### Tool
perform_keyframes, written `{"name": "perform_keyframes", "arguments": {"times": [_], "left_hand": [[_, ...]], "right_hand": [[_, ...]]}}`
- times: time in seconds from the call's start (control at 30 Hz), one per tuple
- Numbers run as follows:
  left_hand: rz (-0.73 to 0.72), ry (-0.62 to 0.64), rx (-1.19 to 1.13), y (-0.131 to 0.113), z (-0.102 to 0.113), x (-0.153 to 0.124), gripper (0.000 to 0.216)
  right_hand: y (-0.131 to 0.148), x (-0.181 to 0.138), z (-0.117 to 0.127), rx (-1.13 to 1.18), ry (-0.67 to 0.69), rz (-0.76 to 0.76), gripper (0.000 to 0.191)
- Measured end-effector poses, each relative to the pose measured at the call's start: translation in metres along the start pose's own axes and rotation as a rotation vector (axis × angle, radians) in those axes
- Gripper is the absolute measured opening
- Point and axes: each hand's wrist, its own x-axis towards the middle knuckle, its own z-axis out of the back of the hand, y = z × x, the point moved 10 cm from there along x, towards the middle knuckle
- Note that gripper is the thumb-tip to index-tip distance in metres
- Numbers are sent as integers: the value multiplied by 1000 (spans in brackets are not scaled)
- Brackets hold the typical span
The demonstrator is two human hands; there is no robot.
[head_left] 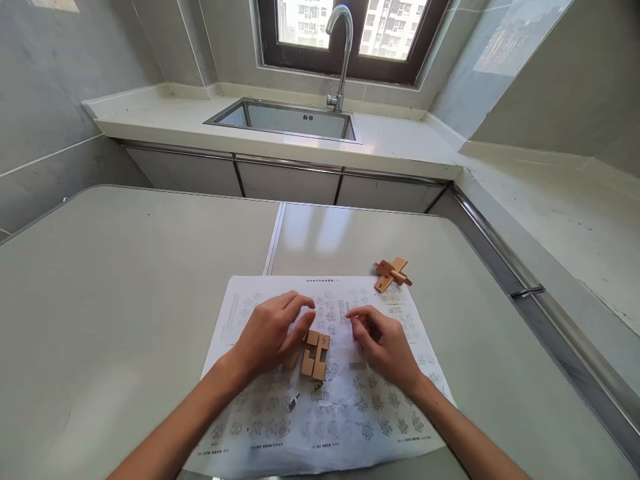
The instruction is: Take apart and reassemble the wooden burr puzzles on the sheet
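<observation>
Several notched wooden puzzle pieces (pixel 315 355) lie side by side on a printed instruction sheet (pixel 345 427), near the middle. My left hand (pixel 275 330) hovers at their upper left, its thumb close to the top piece; whether it touches is hard to tell. A gap shows between that thumb and the bent fingers, with nothing in it. To the right of the pieces, my right hand (pixel 383 343) is above the sheet with its fingers curled in and the fingertips together. Nothing shows in its grasp. Farther off, crossed wooden puzzle pieces (pixel 391 274) rest at the sheet's top right corner.
Under the sheet is a pale table (pixel 125 287) with a seam across it. Beyond its far edge runs a white counter (pixel 400 137) with a sink (pixel 290 119) and a tall faucet (pixel 343 57). Another counter (pixel 560 207) borders the right side.
</observation>
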Motion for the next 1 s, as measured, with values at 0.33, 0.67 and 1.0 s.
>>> {"name": "perform_keyframes", "arguments": {"times": [0.33,0.67,1.0], "left_hand": [[67,261,-28,12,-15,-2,42],[28,307,-244,0,-28,-8,25],[-221,327,-52,-13,-29,-11,80]], "right_hand": [[28,-10,-21,-92,232,245,44],[36,-16,-33,-278,315,349,80],[24,-11,-22,-226,259,285,72]]}}
